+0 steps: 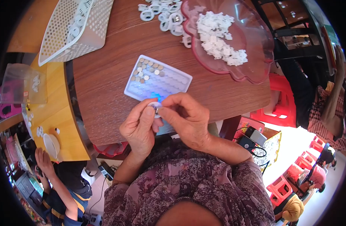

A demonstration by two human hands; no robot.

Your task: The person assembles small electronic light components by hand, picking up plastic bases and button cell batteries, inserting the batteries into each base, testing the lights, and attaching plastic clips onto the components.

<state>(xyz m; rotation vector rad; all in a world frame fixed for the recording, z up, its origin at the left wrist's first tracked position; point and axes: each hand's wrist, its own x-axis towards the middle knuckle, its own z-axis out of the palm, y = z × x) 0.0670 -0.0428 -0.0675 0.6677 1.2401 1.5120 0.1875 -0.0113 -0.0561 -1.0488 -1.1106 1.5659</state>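
Between my two hands, just in front of my chest, is a small round white plastic piece (155,105). My left hand (140,126) pinches it between thumb and fingers. My right hand (190,119) is closed at its other side, thumb and fingertip pressed against it; whether a smaller part sits in that pinch is hidden. A blue glow shines beside the piece, onto the near edge of a white plastic tray (173,83). Several silvery coin-shaped discs (146,77), like button cells, lie in the tray's far left part.
A pink scalloped bowl (252,69) holds white plastic bits (218,37). Beside it lie round white pieces (163,15). A perforated white basket (92,35) stands at the back left. On the left, another person's hand (45,162) is near a white cup (51,146). Red stools (282,101) stand at right.
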